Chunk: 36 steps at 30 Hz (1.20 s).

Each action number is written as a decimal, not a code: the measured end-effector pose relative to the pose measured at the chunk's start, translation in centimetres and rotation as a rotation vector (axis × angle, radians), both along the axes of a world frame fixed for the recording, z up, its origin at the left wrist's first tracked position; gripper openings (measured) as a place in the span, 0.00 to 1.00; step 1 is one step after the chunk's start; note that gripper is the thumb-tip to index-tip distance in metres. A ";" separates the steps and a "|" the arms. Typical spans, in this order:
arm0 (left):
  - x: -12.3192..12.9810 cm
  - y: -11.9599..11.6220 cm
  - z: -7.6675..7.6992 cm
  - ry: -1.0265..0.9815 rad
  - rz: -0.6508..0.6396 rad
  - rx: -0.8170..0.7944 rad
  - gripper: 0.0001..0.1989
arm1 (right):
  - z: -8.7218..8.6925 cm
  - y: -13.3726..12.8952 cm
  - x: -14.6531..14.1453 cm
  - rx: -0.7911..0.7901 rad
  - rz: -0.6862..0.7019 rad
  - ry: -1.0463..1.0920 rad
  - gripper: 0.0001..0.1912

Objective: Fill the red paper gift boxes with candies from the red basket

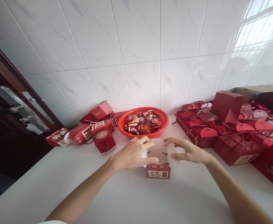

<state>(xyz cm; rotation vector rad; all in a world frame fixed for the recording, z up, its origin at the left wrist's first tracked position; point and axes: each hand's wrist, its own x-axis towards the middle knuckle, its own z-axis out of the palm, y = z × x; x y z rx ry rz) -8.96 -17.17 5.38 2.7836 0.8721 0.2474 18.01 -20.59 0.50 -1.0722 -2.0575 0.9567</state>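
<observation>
A small red paper gift box (pixel 158 173) stands upright on the white table, its top unfolded and its white inside showing. Dark slits mark the inner walls. My left hand (pixel 136 153) has its fingers curled over the left flap, with the thumb near the front edge. On the other side, my right hand (pixel 189 150) pinches the right white flap between thumb and fingers. Just behind the box sits a red plastic basket (pixel 120 126) filled with wrapped candies (pixel 144 123).
Several red gift boxes (pixel 104 138) lie in a heap at the left. More red boxes (pixel 236 146) and bags crowd the right side, with a cardboard box (pixel 264 91) behind them. A tiled wall (pixel 141 81) backs the table; a dark door (pixel 15 112) stands at left.
</observation>
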 end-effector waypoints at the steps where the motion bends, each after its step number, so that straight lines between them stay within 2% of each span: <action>1: -0.1 0.0 0.1 0.024 0.018 -0.031 0.33 | -0.1 0.1 0.3 -0.038 0.003 -0.017 0.24; 3: -0.3 -0.1 0.0 0.060 0.034 -0.086 0.45 | -0.2 0.2 0.8 -0.111 0.015 -0.036 0.33; 5: -0.6 -0.2 -0.2 0.091 0.043 -0.118 0.50 | -0.4 0.3 0.9 -0.178 0.042 -0.032 0.37; 9: -1.1 -0.2 -0.8 0.184 0.064 -0.158 0.49 | -1.2 0.7 0.3 -0.341 0.088 0.052 0.45; 12: -1.3 -0.5 -0.6 0.232 0.104 -0.180 0.49 | -2.1 1.3 -0.7 -0.431 0.159 0.142 0.48; 14: -1.2 -0.8 0.0 0.259 0.166 -0.205 0.49 | -2.5 1.9 -1.2 -0.424 0.173 0.157 0.48; 17: -1.0 -1.1 0.7 0.292 0.266 -0.243 0.46 | -2.4 2.9 -1.6 -0.306 0.114 0.047 0.44; 21: -0.9 -1.4 1.3 0.311 0.311 -0.247 0.46 | 0.1 4.4 -1.6 -0.083 0.090 -0.071 0.32; 24: -1.2 -1.5 1.6 0.283 0.295 -0.223 0.45 | 3.2 5.6 -1.6 0.047 0.039 0.018 0.25; 26: -1.6 -0.9 2.0 0.210 0.248 -0.201 0.41 | 4.9 6.5 -1.7 0.116 -0.034 0.121 0.22; 28: -2.1 0.6 2.5 0.080 0.220 -0.164 0.33 | 5.8 7.8 -2.1 0.144 -0.080 0.249 0.21; 30: -2.6 3.3 2.9 -0.072 0.249 -0.106 0.26 | 5.9 9.5 -2.8 0.137 -0.128 0.404 0.20; 33: -3.2 8.9 2.8 -0.218 0.366 -0.044 0.23 | 4.6 12.7 -4.3 0.084 -0.256 0.625 0.20; 36: -3.7 14.5 1.6 -0.149 0.529 -0.002 0.23 | 2.7 15.3 -6.1 0.003 -0.370 0.730 0.18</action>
